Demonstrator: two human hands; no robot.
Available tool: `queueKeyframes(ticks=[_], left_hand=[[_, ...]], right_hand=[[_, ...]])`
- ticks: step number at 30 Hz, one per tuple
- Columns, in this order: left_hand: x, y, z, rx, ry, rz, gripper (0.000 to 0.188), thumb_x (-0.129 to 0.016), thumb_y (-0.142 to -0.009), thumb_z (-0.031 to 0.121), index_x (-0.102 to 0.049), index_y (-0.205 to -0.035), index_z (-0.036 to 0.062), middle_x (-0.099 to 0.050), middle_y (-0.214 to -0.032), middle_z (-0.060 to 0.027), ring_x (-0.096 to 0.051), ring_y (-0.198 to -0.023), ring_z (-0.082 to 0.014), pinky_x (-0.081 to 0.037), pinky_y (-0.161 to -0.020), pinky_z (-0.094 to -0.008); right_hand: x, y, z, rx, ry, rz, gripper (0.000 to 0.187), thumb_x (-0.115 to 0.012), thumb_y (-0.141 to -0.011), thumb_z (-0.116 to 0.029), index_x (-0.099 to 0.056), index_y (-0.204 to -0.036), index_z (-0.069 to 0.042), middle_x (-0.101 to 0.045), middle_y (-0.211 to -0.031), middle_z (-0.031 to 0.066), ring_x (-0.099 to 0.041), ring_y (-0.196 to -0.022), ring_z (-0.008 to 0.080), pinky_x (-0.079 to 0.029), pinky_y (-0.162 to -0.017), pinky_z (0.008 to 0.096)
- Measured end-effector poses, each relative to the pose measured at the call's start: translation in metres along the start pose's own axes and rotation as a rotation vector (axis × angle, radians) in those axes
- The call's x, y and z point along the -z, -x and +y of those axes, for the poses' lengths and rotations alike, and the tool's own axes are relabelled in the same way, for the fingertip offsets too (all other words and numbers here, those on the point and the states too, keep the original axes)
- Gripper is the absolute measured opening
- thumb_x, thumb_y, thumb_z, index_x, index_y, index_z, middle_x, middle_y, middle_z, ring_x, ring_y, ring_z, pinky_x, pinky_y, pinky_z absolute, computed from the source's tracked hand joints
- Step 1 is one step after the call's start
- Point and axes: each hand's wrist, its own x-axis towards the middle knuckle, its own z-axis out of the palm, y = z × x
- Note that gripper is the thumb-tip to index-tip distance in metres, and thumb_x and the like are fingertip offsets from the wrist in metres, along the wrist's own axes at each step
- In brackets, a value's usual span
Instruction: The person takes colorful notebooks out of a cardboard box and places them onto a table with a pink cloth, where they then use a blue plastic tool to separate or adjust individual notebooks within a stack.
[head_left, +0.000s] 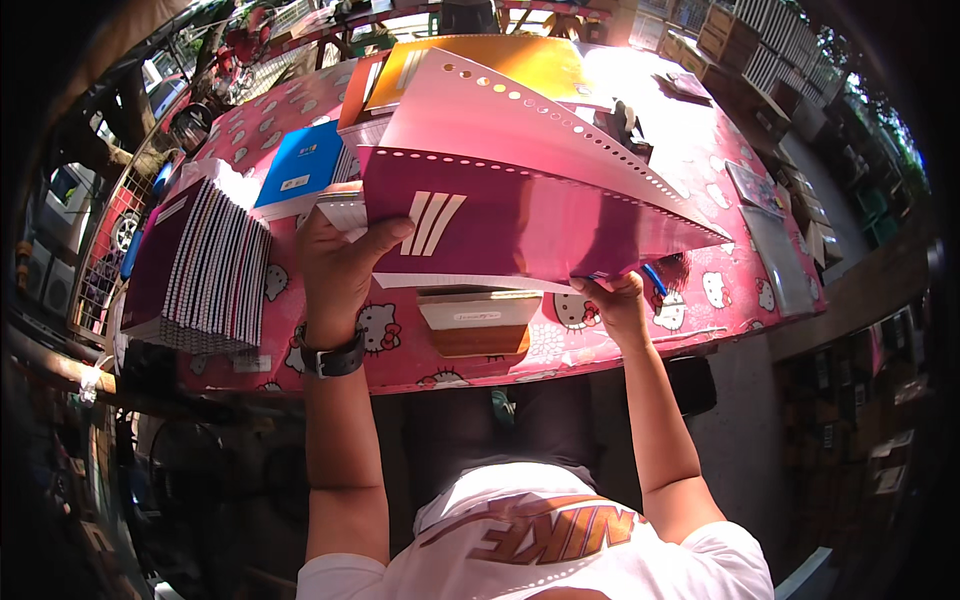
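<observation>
I see both hands gripping the purple punched cover [520, 225]: my left hand [335, 270] clamps its near left corner, my right hand [618, 305] pinches the lower right edge. Its long axis runs left to right between them, above the pink counter [740, 280].

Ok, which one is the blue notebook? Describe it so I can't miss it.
Start at the pink table with the cartoon-cat cloth. On its left side stands a fanned stack of spiral notebooks; the blue notebook lies flat just beyond that stack, up-left of the left hand. It is the only bright blue cover there, beside an orange one and the maroon cover in both hands.
</observation>
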Motion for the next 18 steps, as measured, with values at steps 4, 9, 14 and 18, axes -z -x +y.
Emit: queueKeyframes(ticks=[4,9,14,18], left_hand=[[0.001,0.003,-0.001,0.052,-0.008,-0.005,0.027,-0.070,-0.072,-0.003,-0.058,-0.096,0.0016,-0.065,-0.089,-0.0055,-0.061,-0.078,-0.0097,-0.050,-0.069,-0.0227],[0.010,0.008,0.000,0.057,-0.052,0.004,0.025,-0.070,-0.072,-0.003,-0.058,-0.094,0.0012,-0.065,-0.087,-0.0057,-0.061,-0.077,-0.0095,-0.050,-0.068,-0.0225],[-0.001,0.011,0.007,0.093,-0.045,0.084,0.025,-0.070,-0.072,-0.002,-0.058,-0.093,0.0012,-0.066,-0.085,-0.0060,-0.062,-0.076,-0.0095,-0.050,-0.067,-0.0225],[-0.011,0.002,0.000,0.151,-0.128,0.009,0.023,-0.072,-0.072,0.003,-0.059,-0.091,0.0006,-0.066,-0.082,-0.0060,-0.062,-0.074,-0.0101,-0.050,-0.064,-0.0234]], right_hand=[[0.001,0.003,0.011,0.000,-0.005,0.070,0.015,-0.067,-0.075,0.004,-0.067,-0.088,-0.004,-0.067,-0.085,0.0031,-0.061,-0.076,0.0077,-0.048,-0.069,0.0211],[0.001,-0.005,0.008,0.003,-0.004,0.037,0.012,-0.067,-0.075,0.004,-0.068,-0.085,-0.002,-0.068,-0.083,0.0041,-0.063,-0.075,0.0085,-0.049,-0.068,0.0210],[0.008,-0.009,0.009,-0.039,0.034,-0.038,0.010,-0.067,-0.075,0.002,-0.068,-0.085,-0.002,-0.068,-0.083,0.0047,-0.063,-0.074,0.0088,-0.049,-0.067,0.0208],[0.027,0.006,0.039,-0.220,0.098,0.013,0.011,-0.068,-0.075,0.001,-0.068,-0.085,-0.005,-0.067,-0.080,0.0021,-0.063,-0.074,0.0094,-0.048,-0.065,0.0218]])
